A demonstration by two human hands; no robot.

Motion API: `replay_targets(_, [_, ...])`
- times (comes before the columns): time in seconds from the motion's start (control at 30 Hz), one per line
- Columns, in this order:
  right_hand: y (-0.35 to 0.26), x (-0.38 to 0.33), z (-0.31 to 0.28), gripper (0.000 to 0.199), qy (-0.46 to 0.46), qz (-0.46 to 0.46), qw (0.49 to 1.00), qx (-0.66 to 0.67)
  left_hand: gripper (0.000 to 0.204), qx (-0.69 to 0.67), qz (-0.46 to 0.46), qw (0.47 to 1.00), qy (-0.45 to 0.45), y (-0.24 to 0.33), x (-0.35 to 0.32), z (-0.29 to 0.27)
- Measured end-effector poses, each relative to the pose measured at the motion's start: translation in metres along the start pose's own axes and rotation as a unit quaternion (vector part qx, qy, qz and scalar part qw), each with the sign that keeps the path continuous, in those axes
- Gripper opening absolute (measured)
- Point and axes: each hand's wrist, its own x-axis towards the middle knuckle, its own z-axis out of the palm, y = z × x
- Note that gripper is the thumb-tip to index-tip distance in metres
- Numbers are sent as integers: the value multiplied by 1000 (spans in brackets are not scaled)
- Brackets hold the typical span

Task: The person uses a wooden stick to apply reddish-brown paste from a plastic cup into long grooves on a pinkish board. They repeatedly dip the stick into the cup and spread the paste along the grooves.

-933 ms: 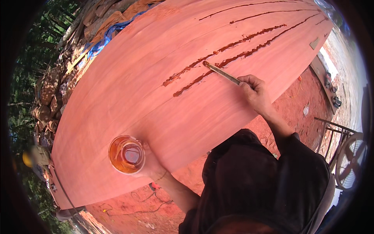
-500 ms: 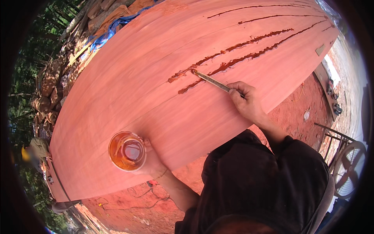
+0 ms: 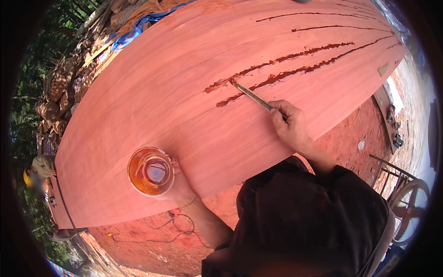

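**Two grips, both full**

R hand (image 3: 290,123) has thumb + fingers closed in a narrow pinch on the lower end of 1 slim, flat wooden stick (image 3: 252,96). Long axis runs slantwise, lower R to upper L of view; its dark-red-smeared tip points up-L. Stick is over 1 broad, curved, pinkish wood-grained surface (image 3: 198,134), crossing above the lower of 2 thick, ragged dark-red lines (image 3: 281,75), w/ tip at the upper one, nr its L end. Can't tell if tip touches.

L hand (image 3: 180,188) is curled round the R side of 1 round, clear cup (image 3: 133,171), mouth up, amber contents inside. Cup is over the same surface, nr its lower edge, well apart from stick.

Further out: at least 2 thinner dark-red lines (image 3: 341,27) twd upper R, running roughly along the thick pair. 1 small tan four-sided patch (image 3: 383,69) nr R edge. Beyond: reddish ground (image 3: 138,251) below, 1 round grey fan (image 3: 410,210) lower R, 1 crumpled blue sheet (image 3: 137,31) by a brown woodpile (image 3: 62,85) upper L, 1 other person w/ yellow headgear (image 3: 42,165) at surface's far L end.
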Motion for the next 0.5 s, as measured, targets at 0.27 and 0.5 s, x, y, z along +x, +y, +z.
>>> replay_targets(0.27, [-13, -6, 27, 19, -34, -23, 999, 13, 72, 23, 42, 991, 123, -3, 3, 8])
replay_targets(0.5, [-21, -5, 53, 18, -54, -34, 995, 76, 71, -14, 21, 994, 108, -1, 3, 10])
